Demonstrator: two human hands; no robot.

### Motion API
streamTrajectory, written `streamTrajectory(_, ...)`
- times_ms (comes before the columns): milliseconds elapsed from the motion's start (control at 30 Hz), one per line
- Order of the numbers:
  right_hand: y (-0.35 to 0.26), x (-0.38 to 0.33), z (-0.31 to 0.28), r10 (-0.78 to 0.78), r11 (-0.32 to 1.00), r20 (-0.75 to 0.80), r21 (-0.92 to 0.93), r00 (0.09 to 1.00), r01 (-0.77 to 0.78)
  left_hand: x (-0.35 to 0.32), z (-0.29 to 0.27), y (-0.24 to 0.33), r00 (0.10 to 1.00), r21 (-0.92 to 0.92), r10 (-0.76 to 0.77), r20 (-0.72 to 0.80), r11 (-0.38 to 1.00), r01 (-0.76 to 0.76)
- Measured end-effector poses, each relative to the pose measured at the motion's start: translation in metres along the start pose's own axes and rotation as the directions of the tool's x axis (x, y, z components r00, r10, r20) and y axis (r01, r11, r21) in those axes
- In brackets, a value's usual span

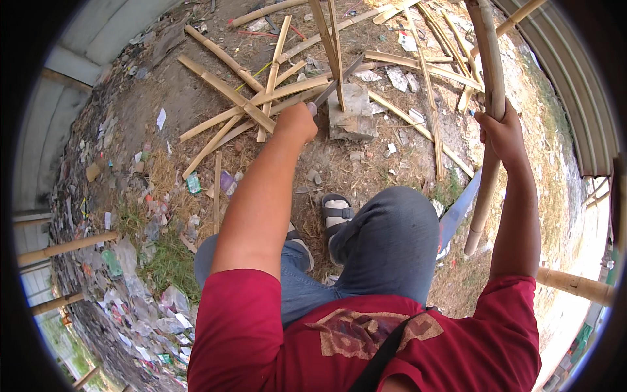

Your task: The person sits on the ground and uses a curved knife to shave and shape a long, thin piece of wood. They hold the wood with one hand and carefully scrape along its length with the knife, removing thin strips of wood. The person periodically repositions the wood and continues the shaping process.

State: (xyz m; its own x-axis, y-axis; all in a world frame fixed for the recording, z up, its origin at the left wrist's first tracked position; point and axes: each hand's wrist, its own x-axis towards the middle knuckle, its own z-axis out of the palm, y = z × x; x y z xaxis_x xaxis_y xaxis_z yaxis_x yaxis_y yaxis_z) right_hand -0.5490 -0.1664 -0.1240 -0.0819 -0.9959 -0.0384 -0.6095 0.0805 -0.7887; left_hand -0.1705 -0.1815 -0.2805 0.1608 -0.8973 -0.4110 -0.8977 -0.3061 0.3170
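Note:
My left hand [297,123] is closed round the handle of a long-bladed knife [328,92], its blade pointing away and to the right. The blade crosses split bamboo pieces [334,46] that rise near a grey block [353,119]. One piece's lower end meets the block's top; whether the blade is lodged in the bamboo I cannot tell. On the right, my right hand [501,134] grips a thick round bamboo pole [484,189] around its middle. The pole stands steeply, its lower end beside my knee.
Split bamboo strips [243,101] lie crossed on the ground at the far left, with several more [450,49] at the far right. Plastic litter [153,307] and grass [171,264] cover the left ground. Corrugated metal sheeting [555,72] borders the right, above a horizontal bamboo rail [575,286].

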Motion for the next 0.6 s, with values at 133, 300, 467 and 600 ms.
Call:
streamTrajectory(133,0.024,0.012,0.034,0.019,0.999,-0.126,0.035,0.992,-0.015,0.003,0.007,0.014,1.0,-0.018,0.012,-0.009,1.0,-0.012)
streamTrajectory(300,0.123,-0.029,0.107,0.496,0.836,0.418,-0.466,0.761,-0.288,0.007,0.009,0.032,0.998,0.057,0.016,0.055,0.998,-0.019)
streamTrajectory(467,0.129,-0.026,0.079,0.421,0.857,0.371,-0.462,0.828,-0.229,0.011,0.033,0.019,0.999,0.029,0.037,0.003,0.999,-0.037)
streamTrajectory(600,0.082,-0.018,0.044,0.296,0.94,0.288,-0.257,0.911,-0.225,0.014,0.032,0.024,0.998,-0.001,-0.023,0.059,1.0,0.023)
